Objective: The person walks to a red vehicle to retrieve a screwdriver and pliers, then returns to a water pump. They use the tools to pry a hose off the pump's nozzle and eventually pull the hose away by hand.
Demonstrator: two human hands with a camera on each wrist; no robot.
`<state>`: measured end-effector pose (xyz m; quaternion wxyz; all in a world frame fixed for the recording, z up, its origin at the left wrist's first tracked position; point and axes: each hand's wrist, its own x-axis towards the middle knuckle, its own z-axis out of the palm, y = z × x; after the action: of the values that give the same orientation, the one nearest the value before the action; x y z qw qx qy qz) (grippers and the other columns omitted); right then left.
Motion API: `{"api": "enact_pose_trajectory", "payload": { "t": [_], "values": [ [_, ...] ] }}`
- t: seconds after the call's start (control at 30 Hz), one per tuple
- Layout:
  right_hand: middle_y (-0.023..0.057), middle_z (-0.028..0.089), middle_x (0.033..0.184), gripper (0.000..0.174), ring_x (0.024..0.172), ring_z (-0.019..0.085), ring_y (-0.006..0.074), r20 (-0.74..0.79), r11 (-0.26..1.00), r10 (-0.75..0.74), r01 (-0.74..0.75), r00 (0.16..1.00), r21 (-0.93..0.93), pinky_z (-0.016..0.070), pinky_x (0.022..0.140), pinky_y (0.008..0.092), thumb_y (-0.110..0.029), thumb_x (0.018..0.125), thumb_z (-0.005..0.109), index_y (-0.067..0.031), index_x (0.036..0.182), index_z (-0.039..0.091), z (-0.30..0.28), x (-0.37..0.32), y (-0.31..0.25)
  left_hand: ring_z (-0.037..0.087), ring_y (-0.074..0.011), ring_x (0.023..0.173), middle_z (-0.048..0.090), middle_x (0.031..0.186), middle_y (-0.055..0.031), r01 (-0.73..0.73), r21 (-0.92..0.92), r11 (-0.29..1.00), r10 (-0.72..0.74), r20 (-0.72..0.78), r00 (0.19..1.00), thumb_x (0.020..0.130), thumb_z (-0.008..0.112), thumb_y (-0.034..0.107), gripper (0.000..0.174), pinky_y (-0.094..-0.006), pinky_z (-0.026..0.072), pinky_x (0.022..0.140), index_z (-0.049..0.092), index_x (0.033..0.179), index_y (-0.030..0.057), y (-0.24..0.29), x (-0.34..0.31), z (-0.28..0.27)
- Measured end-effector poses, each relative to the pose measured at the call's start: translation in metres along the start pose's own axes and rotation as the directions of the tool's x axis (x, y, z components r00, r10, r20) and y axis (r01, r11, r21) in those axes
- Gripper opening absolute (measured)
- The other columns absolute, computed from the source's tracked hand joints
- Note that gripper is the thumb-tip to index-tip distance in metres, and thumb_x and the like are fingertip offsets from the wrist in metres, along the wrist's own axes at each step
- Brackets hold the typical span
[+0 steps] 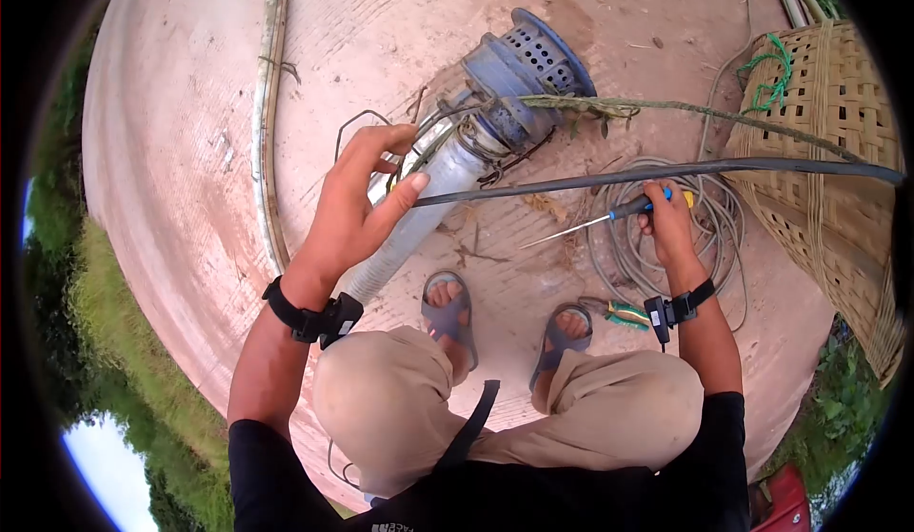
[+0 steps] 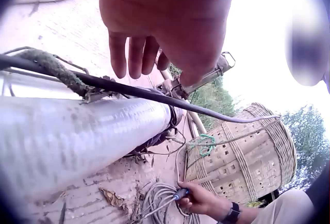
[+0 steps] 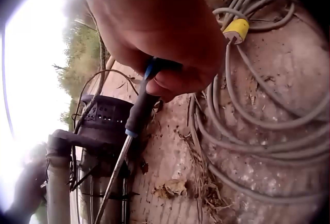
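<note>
My left hand (image 1: 357,203) is held over a pale ribbed hose (image 1: 386,260), thumb and fingers apart. In the left wrist view its fingers (image 2: 135,56) hang nearly straight, with nothing gripped. A black cable (image 1: 571,183) runs from beside the thumb to the right. My right hand (image 1: 672,225) grips a screwdriver (image 1: 625,209) by its black and blue handle; the long metal shaft (image 3: 113,175) points toward the hose. A blue pump (image 1: 519,80) with a perforated end lies on its side at the hose's far end, a mossy rope (image 1: 685,110) by it.
Coiled grey cable (image 1: 609,251) lies beneath my right hand, with a yellow plug (image 3: 237,30) on it. A woven basket (image 1: 809,151) stands at the right. A long pipe (image 1: 269,122) lies on the left of the concrete. My sandalled feet (image 1: 447,308) are close by.
</note>
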<state>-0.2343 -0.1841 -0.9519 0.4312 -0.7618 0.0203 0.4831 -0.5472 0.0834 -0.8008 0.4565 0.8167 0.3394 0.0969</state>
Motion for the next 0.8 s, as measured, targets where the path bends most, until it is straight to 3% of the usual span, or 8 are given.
{"api": "enact_pose_trajectory", "payload": {
  "t": [0.13,0.2,0.27,0.33,0.47,0.6,0.67,0.8],
  "values": [
    [0.0093,0.069,0.090,0.028,0.066,0.064,0.0173,0.167,0.507,-0.588,0.522,0.791,-0.686,0.0520,0.058,0.0306,-0.023,0.097,0.066,0.0009,0.109,0.061,-0.002,0.007,0.030,0.062,-0.0226,0.109,0.065,0.120,-0.0137,0.065,0.014,0.998,-0.066,0.223,0.973,0.088,0.076,0.021,0.058,-0.0326,0.0490,0.090,0.053,0.136,-0.0027,-0.009,0.024,0.024],
    [0.0117,0.069,0.098,0.035,0.077,0.067,0.0210,0.383,-0.096,-0.855,0.619,0.350,-0.779,0.0553,0.068,0.0347,-0.023,0.097,0.066,0.0052,0.116,0.061,0.033,-0.031,-0.034,0.062,-0.0226,0.112,0.064,0.125,-0.0164,0.158,0.006,0.987,-0.156,0.207,0.966,0.086,0.079,0.024,0.063,-0.0323,0.0491,0.090,0.053,0.136,-0.0032,-0.010,0.029,0.032],
    [0.0129,0.070,0.101,0.036,0.079,0.068,0.0180,0.519,0.708,-0.475,0.659,0.711,-0.255,0.0541,0.065,0.0321,-0.021,0.098,0.063,0.0053,0.123,0.060,0.063,-0.049,-0.050,0.061,-0.0219,0.114,0.064,0.127,-0.0183,0.186,0.024,0.982,-0.188,0.193,0.963,0.084,0.081,0.026,0.069,-0.0327,0.0490,0.090,0.051,0.137,-0.0046,-0.006,0.030,0.035],
    [0.0131,0.069,0.098,0.031,0.076,0.066,0.0149,0.723,0.953,-0.189,0.301,0.665,-0.027,0.0534,0.064,0.0303,-0.018,0.100,0.059,0.0052,0.120,0.061,0.098,-0.071,-0.081,0.060,-0.0226,0.117,0.063,0.128,-0.0197,0.252,0.023,0.968,-0.249,0.249,0.936,0.082,0.083,0.025,0.073,-0.0343,0.0488,0.094,0.049,0.140,-0.0046,-0.003,0.033,0.031],
    [0.0121,0.069,0.087,0.025,0.070,0.068,0.0165,0.724,0.917,-0.019,0.301,0.689,-0.263,0.0531,0.062,0.0318,-0.017,0.100,0.054,0.0043,0.112,0.061,0.144,-0.080,-0.099,0.059,-0.0236,0.118,0.061,0.132,-0.0197,0.228,-0.031,0.973,-0.213,0.252,0.944,0.080,0.086,0.024,0.082,-0.0355,0.0476,0.099,0.044,0.145,-0.0028,-0.014,0.025,0.029],
    [0.0169,0.068,0.092,0.022,0.072,0.068,0.0231,0.716,0.962,-0.201,0.272,0.669,0.016,0.0535,0.068,0.0365,-0.008,0.098,0.050,0.0039,0.113,0.060,0.164,-0.105,-0.098,0.056,-0.0294,0.127,0.054,0.142,-0.0210,0.208,-0.222,0.953,-0.138,0.295,0.946,0.074,0.090,0.024,0.094,-0.0368,0.0449,0.107,0.040,0.149,-0.0014,-0.023,0.016,0.025],
    [0.0190,0.066,0.098,0.027,0.089,0.067,0.0334,0.640,0.461,-0.722,0.872,0.262,0.164,0.0529,0.079,0.0395,-0.001,0.090,0.054,0.0027,0.116,0.060,0.180,-0.102,-0.111,0.054,-0.0289,0.130,0.053,0.143,-0.0206,0.252,-0.296,0.921,-0.150,0.326,0.933,0.074,0.091,0.023,0.095,-0.0367,0.0433,0.109,0.039,0.150,-0.0011,-0.023,0.015,0.023],
    [0.0195,0.062,0.110,0.030,0.100,0.062,0.0394,0.673,0.446,-0.721,0.853,0.163,0.271,0.0519,0.086,0.0406,0.006,0.086,0.055,-0.0002,0.115,0.061,0.167,-0.089,-0.107,0.060,-0.0244,0.120,0.061,0.126,-0.0137,0.149,-0.367,0.918,-0.097,0.156,0.983,0.079,0.085,0.015,0.073,-0.0350,0.0509,0.098,0.051,0.142,0.0044,-0.021,0.015,0.023]
  ]
}}
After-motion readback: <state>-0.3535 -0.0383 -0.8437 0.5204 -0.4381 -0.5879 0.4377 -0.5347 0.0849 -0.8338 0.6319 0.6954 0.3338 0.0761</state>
